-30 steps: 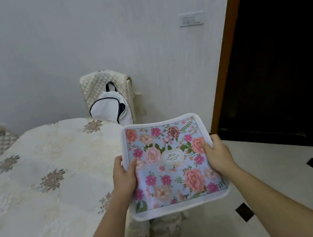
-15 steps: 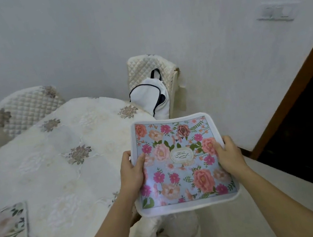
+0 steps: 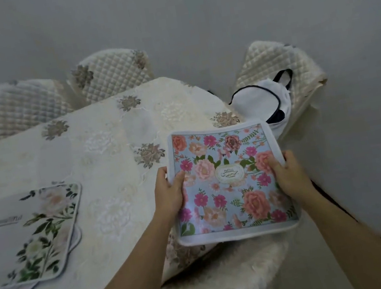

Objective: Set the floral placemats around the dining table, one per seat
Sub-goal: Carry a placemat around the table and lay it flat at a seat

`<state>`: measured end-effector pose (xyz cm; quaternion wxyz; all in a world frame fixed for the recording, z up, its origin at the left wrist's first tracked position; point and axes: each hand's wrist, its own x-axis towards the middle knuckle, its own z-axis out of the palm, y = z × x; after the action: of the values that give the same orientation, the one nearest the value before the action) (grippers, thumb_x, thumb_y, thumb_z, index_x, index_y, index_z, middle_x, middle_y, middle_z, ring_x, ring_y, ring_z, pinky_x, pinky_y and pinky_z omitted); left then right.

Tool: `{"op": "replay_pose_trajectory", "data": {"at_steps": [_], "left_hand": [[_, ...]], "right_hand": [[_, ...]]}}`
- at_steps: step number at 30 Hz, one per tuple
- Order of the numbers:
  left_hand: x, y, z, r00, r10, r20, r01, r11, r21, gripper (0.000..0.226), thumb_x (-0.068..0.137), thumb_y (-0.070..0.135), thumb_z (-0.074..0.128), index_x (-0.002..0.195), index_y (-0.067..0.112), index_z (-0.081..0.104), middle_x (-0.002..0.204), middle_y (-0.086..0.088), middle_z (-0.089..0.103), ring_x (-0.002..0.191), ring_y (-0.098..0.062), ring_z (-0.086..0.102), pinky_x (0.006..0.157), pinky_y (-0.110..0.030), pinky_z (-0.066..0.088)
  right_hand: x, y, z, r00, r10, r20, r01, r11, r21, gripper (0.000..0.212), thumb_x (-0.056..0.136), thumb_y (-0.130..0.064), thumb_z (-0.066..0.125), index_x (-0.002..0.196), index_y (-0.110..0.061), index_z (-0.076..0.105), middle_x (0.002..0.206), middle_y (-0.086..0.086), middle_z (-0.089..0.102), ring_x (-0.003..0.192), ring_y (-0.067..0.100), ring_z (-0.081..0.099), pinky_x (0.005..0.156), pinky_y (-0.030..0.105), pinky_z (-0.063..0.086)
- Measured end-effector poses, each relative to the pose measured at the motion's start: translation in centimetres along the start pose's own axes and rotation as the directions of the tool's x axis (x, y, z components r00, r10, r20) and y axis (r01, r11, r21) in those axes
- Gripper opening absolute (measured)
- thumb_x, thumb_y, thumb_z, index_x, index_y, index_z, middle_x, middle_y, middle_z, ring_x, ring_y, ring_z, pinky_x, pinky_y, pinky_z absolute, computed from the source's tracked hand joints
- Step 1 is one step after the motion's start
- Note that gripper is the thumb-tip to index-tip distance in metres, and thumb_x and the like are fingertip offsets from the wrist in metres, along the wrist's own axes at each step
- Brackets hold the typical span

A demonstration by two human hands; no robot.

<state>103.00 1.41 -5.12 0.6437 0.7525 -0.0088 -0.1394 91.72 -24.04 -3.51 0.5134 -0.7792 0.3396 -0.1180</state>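
I hold a light-blue floral placemat [image 3: 229,188] with pink and peach flowers flat in the air, over the right end of the dining table [image 3: 98,144]. My left hand [image 3: 171,193] grips its left edge and my right hand [image 3: 287,173] grips its right edge, thumbs on top. A stack of placemats [image 3: 28,237], the top one white with green leaves, lies on the table at the left. The table wears a cream embroidered cloth.
Two quilted chair backs [image 3: 109,73] stand at the table's far side. Another quilted chair [image 3: 279,66] at the right end carries a white bag [image 3: 260,100]. A fluffy white seat [image 3: 222,277] sits below the placemat. A grey wall lies behind.
The view has swung left and down, bringing more of the table and the placemat stack into sight. The doorway has left the frame. Both hands keep the same grip on the placemat.
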Motion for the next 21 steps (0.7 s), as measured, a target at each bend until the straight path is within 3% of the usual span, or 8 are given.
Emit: {"op": "replay_pose_trajectory", "data": {"at_steps": [6,10,16,21], "left_hand": [[1.8,-2.9,-2.9,0.983,-0.097,-0.153,0.097,0.995,-0.009,0.016,0.099,0.026,0.056,0.107,0.015,0.048,0.101,-0.009,0.070,0.080,-0.020,0.074,0.068,-0.040,0.063],[2.6,-5.1,-5.0,0.957,-0.134,-0.257,0.141,0.990,0.010,0.018,0.098,0.029,0.056,0.106,0.015,0.047,0.102,-0.011,0.069,0.083,-0.022,0.073,0.072,-0.047,0.062],[3.3,-7.9,-7.0,0.905,-0.185,-0.383,0.195,0.981,-0.013,0.017,0.099,0.026,0.056,0.107,0.014,0.047,0.103,-0.012,0.069,0.084,-0.023,0.073,0.071,-0.044,0.062],[3.9,-10.6,-7.4,0.874,-0.220,-0.434,0.240,0.971,-0.010,0.016,0.098,0.028,0.056,0.106,0.017,0.047,0.102,-0.010,0.069,0.083,-0.021,0.073,0.069,-0.042,0.062]], "right_hand": [[4.6,0.4,5.8,0.984,-0.052,0.169,0.069,0.993,-0.099,0.032,0.100,-0.039,0.049,0.110,-0.009,0.048,0.098,0.007,0.065,0.083,0.022,0.067,0.067,0.042,0.057],[7.0,0.6,10.1,0.953,-0.076,0.294,0.124,0.981,-0.150,0.028,0.101,-0.038,0.047,0.110,-0.012,0.045,0.091,0.003,0.063,0.072,0.011,0.062,0.053,0.026,0.046],[9.2,1.6,15.8,0.902,-0.054,0.429,0.137,0.977,-0.164,0.028,0.102,-0.037,0.045,0.115,-0.012,0.045,0.092,0.002,0.063,0.075,0.015,0.063,0.057,0.026,0.049],[10.3,2.8,18.4,0.877,-0.037,0.479,0.152,0.967,-0.204,0.027,0.103,-0.036,0.044,0.115,-0.012,0.044,0.095,0.007,0.065,0.076,0.020,0.066,0.065,0.037,0.056]]}}
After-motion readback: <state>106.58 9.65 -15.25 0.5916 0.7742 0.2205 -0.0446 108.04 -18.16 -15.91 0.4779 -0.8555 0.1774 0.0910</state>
